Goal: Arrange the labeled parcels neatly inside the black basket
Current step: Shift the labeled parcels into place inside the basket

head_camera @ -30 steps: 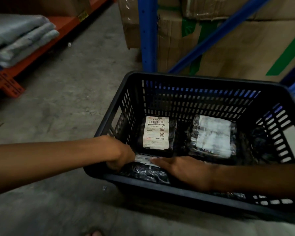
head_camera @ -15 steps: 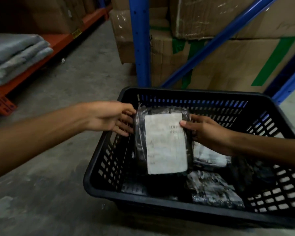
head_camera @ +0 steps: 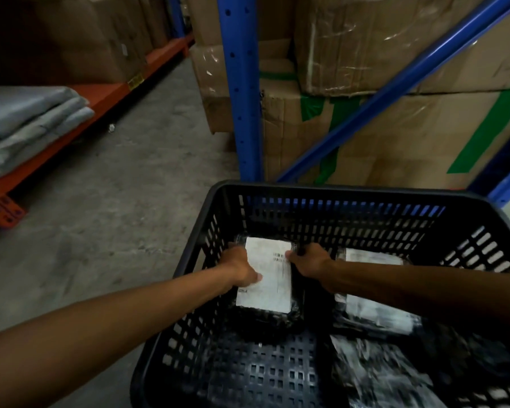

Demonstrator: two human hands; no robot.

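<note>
**Both hands on a labeled parcel in the basket's far-left corner**

The left hand (head_camera: pixel 240 269) and the right hand (head_camera: pixel 308 260) each have a grip on the same labeled parcel (head_camera: pixel 267 278), a black-wrapped packet with a white label facing up. The left grip clasps its left edge, thumb lying across the label; the right grip clasps its upper right edge, thumb tip on the label's printed lines. The parcel sits low inside the black basket (head_camera: pixel 330 191), in the far-left corner; whether it rests fully on the bottom cannot be told.

Just right of the right grip, partly under the right forearm, lies a second parcel (head_camera: pixel 374 312) with its label up. Nearer the person than that one lies a third, crinkled parcel (head_camera: pixel 377 375), blurred. Below the held parcel, the perforated basket floor (head_camera: pixel 265 375) is bare.

Beyond both grips stand a blue rack upright (head_camera: pixel 242 83) and taped cardboard boxes (head_camera: pixel 395 122). Far left of the left grip, folded grey bags (head_camera: pixel 27 125) lie on an orange shelf (head_camera: pixel 100 101) above the concrete floor (head_camera: pixel 115 201).
</note>
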